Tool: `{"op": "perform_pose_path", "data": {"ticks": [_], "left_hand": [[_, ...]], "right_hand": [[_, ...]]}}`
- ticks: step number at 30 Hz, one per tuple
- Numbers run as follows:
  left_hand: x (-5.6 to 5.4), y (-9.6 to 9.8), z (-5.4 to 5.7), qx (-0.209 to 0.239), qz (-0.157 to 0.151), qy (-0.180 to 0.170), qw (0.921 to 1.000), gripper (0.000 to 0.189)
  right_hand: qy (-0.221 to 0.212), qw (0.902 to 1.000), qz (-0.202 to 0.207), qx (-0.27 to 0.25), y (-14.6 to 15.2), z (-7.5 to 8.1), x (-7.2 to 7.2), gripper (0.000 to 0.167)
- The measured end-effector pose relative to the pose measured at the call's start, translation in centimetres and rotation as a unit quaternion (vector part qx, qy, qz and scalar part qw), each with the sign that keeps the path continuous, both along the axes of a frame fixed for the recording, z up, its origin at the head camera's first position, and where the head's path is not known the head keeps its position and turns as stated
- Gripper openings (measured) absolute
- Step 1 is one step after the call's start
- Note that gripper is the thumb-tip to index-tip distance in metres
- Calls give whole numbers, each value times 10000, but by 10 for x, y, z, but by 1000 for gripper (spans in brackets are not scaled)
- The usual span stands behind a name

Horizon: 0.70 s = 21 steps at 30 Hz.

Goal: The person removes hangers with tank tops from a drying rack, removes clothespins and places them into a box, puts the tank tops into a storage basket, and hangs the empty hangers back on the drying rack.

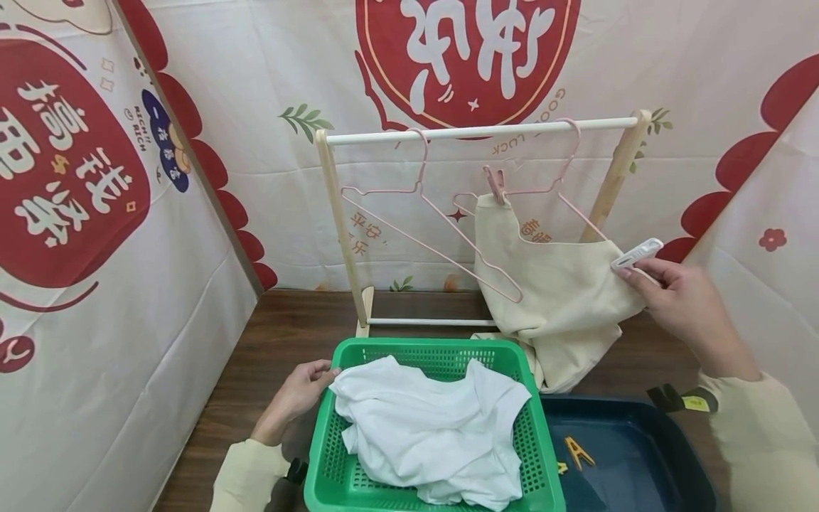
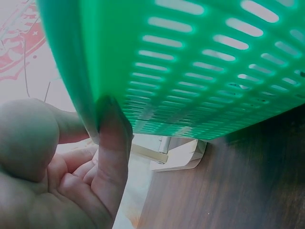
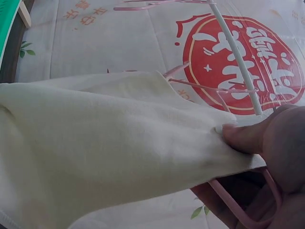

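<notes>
My left hand grips the left rim of a green basket, which holds a crumpled white garment. In the left wrist view, the thumb and a finger pinch the basket rim. A cream garment hangs from a pink hanger, its upper left corner held by a pink clothespin. At its right corner my right hand pinches a white clothespin near the hanger's end. The right wrist view has the thumb against the cloth, with other fingers partly hidden behind.
A wooden drying rack with a white bar stands behind the basket. A second pink hanger hangs bare on its left side. At the right, a dark blue tray holds yellow clothespins. Printed cloth walls surround the table.
</notes>
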State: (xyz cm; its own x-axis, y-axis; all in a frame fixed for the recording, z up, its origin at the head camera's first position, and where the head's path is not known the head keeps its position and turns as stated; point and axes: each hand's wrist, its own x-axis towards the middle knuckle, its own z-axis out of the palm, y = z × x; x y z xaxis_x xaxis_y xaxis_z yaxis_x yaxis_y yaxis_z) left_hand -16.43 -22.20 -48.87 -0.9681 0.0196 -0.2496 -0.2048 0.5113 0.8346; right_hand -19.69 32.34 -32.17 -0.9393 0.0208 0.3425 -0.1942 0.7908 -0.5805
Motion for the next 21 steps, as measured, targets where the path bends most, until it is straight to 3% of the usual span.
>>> {"op": "perform_pose_path", "data": {"ticks": [8,15,21], "left_hand": [[0,-1,-2,58,24,-3,10000,34],[0,0,-2,82,38,-1,10000,34],[0,0,-2,66,48,-28,10000,34]], "right_hand": [[-46,9999,-23,-154,-1,0,4,46],[352,9991,-67,-227,-3,1,7,41],[310,9989,-183,-309,-2,5,12,43]]}}
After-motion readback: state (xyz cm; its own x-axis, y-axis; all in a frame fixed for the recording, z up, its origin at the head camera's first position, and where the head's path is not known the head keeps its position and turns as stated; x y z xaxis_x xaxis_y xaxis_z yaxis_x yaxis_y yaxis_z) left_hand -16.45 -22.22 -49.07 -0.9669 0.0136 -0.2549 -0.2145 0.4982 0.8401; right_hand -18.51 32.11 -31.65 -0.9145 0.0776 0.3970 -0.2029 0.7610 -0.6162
